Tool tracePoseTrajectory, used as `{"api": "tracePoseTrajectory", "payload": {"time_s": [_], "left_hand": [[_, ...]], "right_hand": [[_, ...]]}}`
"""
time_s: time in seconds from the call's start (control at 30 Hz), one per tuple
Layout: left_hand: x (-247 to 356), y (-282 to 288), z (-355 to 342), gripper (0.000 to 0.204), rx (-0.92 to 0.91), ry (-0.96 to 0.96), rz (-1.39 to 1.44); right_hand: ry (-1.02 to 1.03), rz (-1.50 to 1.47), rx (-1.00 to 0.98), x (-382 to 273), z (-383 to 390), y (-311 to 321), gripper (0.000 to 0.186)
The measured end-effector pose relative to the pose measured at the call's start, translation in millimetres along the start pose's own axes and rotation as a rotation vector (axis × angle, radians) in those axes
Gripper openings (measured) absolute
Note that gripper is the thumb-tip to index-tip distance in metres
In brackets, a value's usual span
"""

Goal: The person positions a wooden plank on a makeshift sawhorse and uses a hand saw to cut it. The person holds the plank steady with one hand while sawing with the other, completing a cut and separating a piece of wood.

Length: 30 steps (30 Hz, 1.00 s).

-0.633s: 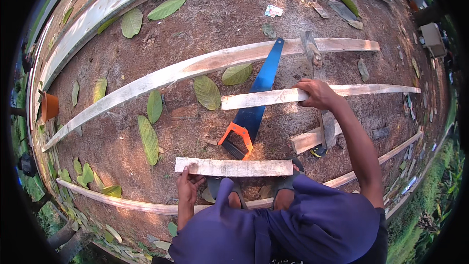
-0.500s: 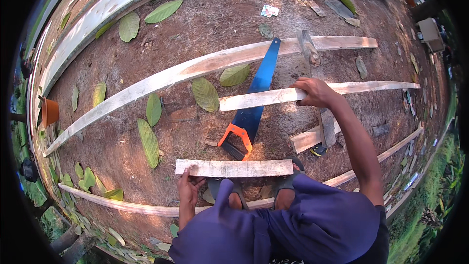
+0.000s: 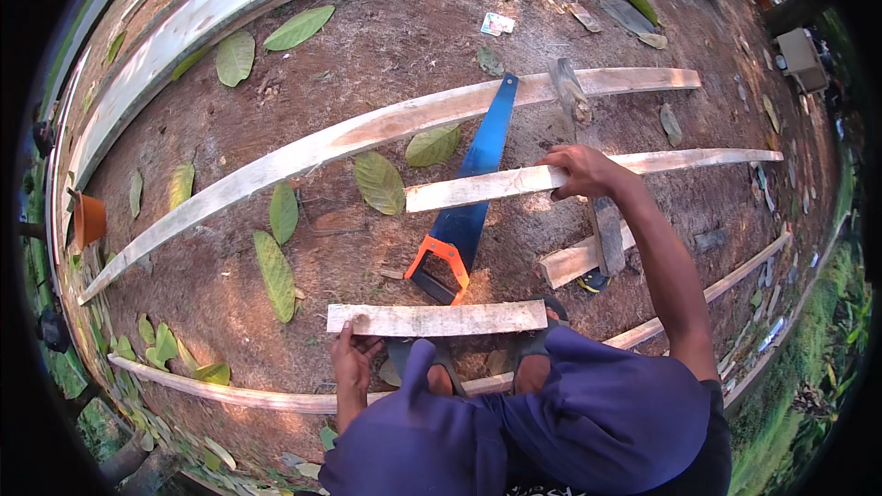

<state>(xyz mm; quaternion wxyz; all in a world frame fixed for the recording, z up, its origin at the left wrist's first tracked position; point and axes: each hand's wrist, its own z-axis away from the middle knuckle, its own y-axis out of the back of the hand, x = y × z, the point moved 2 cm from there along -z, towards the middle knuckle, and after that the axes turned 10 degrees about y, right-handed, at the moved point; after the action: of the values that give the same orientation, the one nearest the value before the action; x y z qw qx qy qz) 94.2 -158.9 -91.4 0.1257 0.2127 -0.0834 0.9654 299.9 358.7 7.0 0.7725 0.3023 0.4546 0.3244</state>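
My right hand point(image 3: 585, 172) is closed over a wooden plank point(image 3: 487, 186), gripping it near its middle. That plank lies across the blue blade of a handsaw point(image 3: 489, 138), whose orange and black handle points toward me. My left hand point(image 3: 355, 365) holds the left end of a short wood piece point(image 3: 441, 320), with a finger up against its near edge. The short piece lies level in front of my knees, above my feet. Beyond, a longer plank point(image 3: 367, 124) passes under the saw's tip.
A dark wooden block point(image 3: 570, 90) rests on the long plank, and a short offcut point(image 3: 571, 262) lies right of the saw. Behind my feet runs a thin strip of wood point(image 3: 239, 388). Large leaves point(image 3: 274, 274) dot the soil. An orange pot point(image 3: 89, 219) stands far left.
The view has shifted slightly, so most things sit a little further left. Both hands keep their holds, and the wood and saw look otherwise unchanged.
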Motion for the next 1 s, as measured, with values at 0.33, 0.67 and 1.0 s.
{"api": "tracePoseTrajectory", "payload": {"time_s": [0.33, 0.67, 1.0], "left_hand": [[-2.6, 0.9, -2.1, 0.039, -0.006, 0.016, 0.04], [-2.7, -1.5, 0.2, 0.042, -0.006, 0.022, 0.111], [22.6, 1.6, 14.2, 0.045, -0.134, -0.255, 0.112]], "right_hand": [[0.006, 0.018, 0.091, -5.6, 7.4, -9.6, 0.058], [0.129, 0.482, 0.681, -41.4, 49.7, -84.9, 0.056], [-0.021, 0.184, 0.81, -74.9, 87.0, -134.2, 0.049]]}}
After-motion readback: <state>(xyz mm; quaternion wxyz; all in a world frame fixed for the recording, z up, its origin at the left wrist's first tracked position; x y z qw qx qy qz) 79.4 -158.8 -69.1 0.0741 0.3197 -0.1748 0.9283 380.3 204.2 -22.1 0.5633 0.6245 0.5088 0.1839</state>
